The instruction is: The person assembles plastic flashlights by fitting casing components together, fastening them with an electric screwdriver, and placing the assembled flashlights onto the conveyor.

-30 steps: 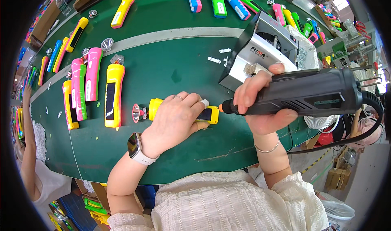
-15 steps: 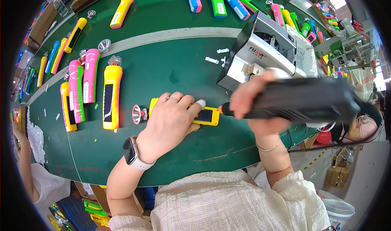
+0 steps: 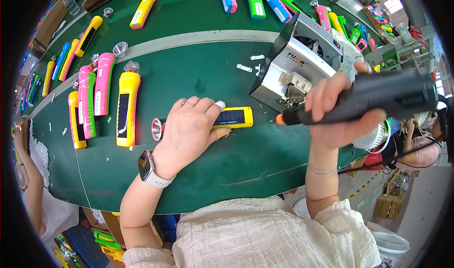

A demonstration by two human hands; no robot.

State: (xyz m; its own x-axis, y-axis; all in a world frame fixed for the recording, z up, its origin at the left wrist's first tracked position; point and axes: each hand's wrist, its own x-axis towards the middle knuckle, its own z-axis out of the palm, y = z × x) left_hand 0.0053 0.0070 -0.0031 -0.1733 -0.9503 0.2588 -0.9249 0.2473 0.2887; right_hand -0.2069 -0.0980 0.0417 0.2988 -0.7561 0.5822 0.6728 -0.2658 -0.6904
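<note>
My left hand (image 3: pixel 189 126) lies over a yellow solar flashlight (image 3: pixel 242 117) and grips it against the green table. The dark panel end pokes out to the right of my fingers, while the middle is hidden under my palm. A reflector bowl (image 3: pixel 157 129) shows at its left end, beside my wrist. Held in my right hand (image 3: pixel 336 119) is a black electric screwdriver (image 3: pixel 395 100) with an orange nose, tilted roughly level above the table. Its bit points left and is apart from the flashlight. Just behind it stands a silver-and-black screw feeder (image 3: pixel 283 74).
Several flashlights (image 3: pixel 103 86) in pink, green and yellow lie at the left. More flashlights (image 3: pixel 255 3) rest on the far strip past a grey rail (image 3: pixel 189 37). Small white plastic parts (image 3: pixel 244 68) lie by the feeder. Another person's arm (image 3: pixel 30 173) is at the far left.
The screwdriver has moved right and slightly up, away from the flashlight's end. My left hand keeps its grip, and the flashlight's right end has swung slightly upward.
</note>
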